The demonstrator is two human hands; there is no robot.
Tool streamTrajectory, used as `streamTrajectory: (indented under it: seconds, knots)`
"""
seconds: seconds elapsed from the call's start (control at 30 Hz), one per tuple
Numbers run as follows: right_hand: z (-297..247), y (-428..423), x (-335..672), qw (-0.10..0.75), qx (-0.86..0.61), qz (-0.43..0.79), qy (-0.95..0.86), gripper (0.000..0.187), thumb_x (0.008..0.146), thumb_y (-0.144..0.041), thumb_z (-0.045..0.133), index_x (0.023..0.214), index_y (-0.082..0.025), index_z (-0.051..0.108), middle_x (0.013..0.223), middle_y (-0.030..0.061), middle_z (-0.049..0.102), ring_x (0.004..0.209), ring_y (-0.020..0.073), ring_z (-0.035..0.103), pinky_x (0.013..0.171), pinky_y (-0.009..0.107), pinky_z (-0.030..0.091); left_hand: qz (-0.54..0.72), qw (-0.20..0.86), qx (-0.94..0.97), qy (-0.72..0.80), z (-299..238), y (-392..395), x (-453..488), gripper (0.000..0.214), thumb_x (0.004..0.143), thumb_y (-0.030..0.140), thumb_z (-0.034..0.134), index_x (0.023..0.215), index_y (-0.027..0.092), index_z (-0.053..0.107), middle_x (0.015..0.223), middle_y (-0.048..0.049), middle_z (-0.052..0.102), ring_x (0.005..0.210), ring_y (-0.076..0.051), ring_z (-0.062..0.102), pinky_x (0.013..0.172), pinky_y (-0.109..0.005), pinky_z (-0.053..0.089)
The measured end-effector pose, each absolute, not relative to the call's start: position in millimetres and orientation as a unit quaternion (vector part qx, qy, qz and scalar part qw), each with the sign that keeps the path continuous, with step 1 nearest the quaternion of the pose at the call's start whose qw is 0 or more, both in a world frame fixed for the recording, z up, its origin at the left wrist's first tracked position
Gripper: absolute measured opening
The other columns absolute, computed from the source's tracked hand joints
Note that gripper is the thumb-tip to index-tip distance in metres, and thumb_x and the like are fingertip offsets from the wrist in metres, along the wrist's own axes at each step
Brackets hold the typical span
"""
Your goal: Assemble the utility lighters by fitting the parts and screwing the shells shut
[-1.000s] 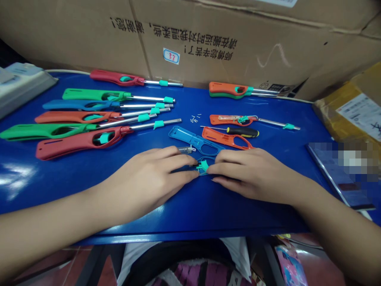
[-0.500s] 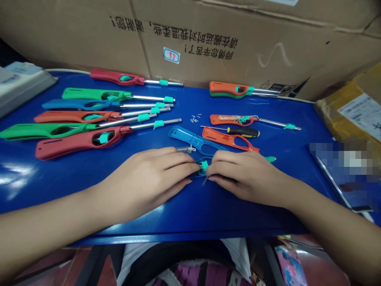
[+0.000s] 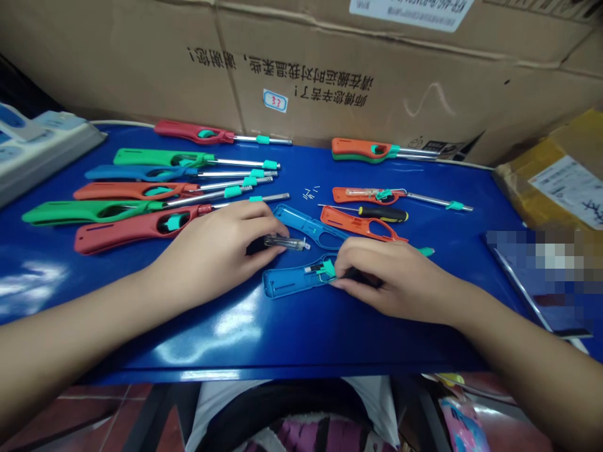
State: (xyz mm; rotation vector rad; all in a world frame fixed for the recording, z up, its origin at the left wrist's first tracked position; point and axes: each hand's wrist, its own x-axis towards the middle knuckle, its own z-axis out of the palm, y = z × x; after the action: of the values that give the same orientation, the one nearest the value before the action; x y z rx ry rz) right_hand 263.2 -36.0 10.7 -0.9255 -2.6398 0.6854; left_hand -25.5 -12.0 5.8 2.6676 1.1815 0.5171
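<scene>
My left hand (image 3: pixel 214 251) reaches over the blue table (image 3: pixel 235 339) and pinches a small clear fuel cartridge (image 3: pixel 286 242) at its left end. My right hand (image 3: pixel 381 276) lies with curled fingers on an opened blue lighter half (image 3: pixel 294 280), pressing at its teal trigger piece (image 3: pixel 327 270). The other blue lighter half (image 3: pixel 308 225) lies just behind, between the two hands. An orange lighter half (image 3: pixel 358 223) and a black-and-yellow screwdriver (image 3: pixel 381 213) sit just beyond my right hand.
A row of several long lighters (image 3: pixel 141 188) in green, blue and red lies at the left. More orange lighters (image 3: pixel 367 149) lie by the cardboard boxes (image 3: pixel 330 69) at the back. Tiny screws (image 3: pixel 309 192) are scattered mid-table. A power strip (image 3: pixel 38 150) sits far left, a parcel (image 3: pixel 560 182) far right.
My left hand left the blue lighter half and moved back and left to the clear cartridge. The blue half now lies uncovered. My right hand stayed on its trigger end.
</scene>
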Motion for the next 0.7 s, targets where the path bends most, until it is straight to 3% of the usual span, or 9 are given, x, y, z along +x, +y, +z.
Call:
streamTrajectory:
  seconds: [0.4, 0.57, 0.7]
  knots:
    - [13, -34, 260, 0.127, -0.350, 0.231, -0.899, 0.007, 0.097, -0.022, 0.063, 0.090, -0.021, 0.062, 0.086, -0.0020, 0.063, 0.072, 0.0103, 0.056, 0.063, 0.024, 0.037, 0.180, 0.126, 0.896, 0.387, 8, -13, -22, 0.028, 0.104, 0.034, 0.049, 0.112, 0.015, 0.067, 0.106, -0.0098, 0.068, 0.099, -0.023, 0.066, 0.089, -0.039, 0.056]
    - [15, -33, 262, 0.148, -0.358, 0.238, -0.891, 0.008, 0.097, -0.023, 0.063, 0.089, -0.020, 0.062, 0.082, -0.0025, 0.063, 0.068, 0.0099, 0.053, 0.064, 0.024, 0.039, 0.207, 0.228, 0.895, 0.323, 17, -28, -15, 0.032, 0.108, 0.027, 0.043, 0.126, 0.019, 0.067, 0.112, -0.0075, 0.066, 0.100, -0.017, 0.067, 0.089, -0.029, 0.056]
    - [15, -32, 261, 0.186, -0.359, 0.255, -0.878, 0.008, 0.098, -0.022, 0.062, 0.090, -0.020, 0.063, 0.080, -0.0025, 0.064, 0.062, 0.0084, 0.051, 0.061, 0.022, 0.040, 0.203, 0.294, 0.879, 0.316, 18, -33, -14, 0.030, 0.108, 0.026, 0.042, 0.124, 0.022, 0.068, 0.114, -0.0041, 0.070, 0.103, -0.016, 0.068, 0.092, -0.026, 0.055]
